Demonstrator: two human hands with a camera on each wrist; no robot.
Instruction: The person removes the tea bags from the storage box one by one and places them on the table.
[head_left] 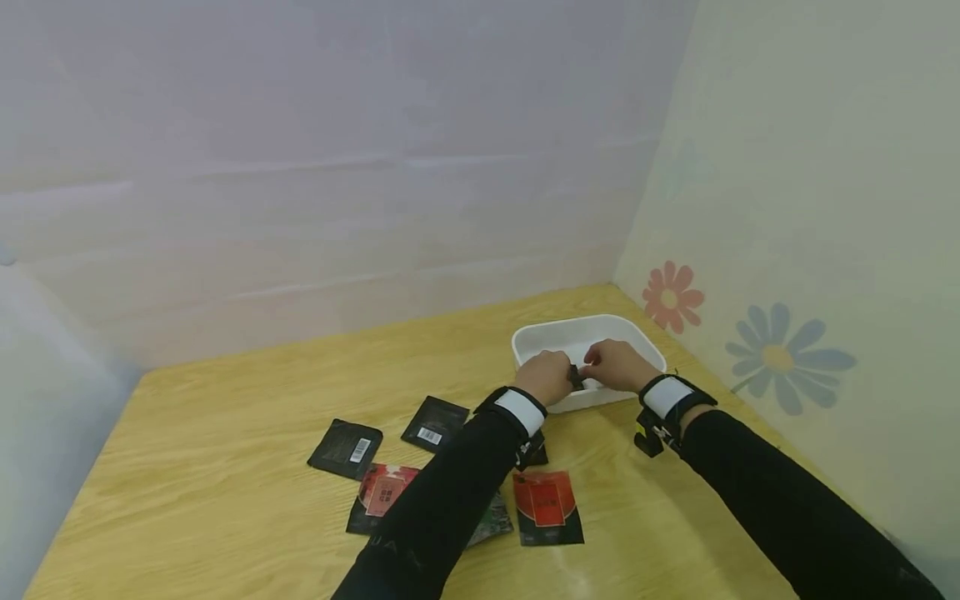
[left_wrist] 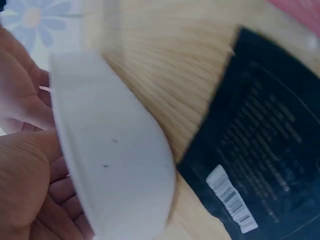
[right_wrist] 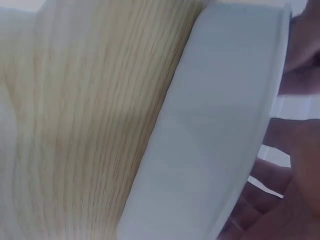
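Over the front of a white tray my two hands meet. My left hand and right hand both pinch a small dark packet between them, above the tray's near rim. The tray's outer wall fills the left wrist view with my palm behind it. In the right wrist view the tray wall stands beside the wood grain, with my fingers at the right edge. The packet is mostly hidden by my fingers.
Several flat packets lie on the wooden table near my left forearm: two black ones with barcodes, two red-and-black ones. A black barcoded packet shows close by the tray. Walls close the back and right.
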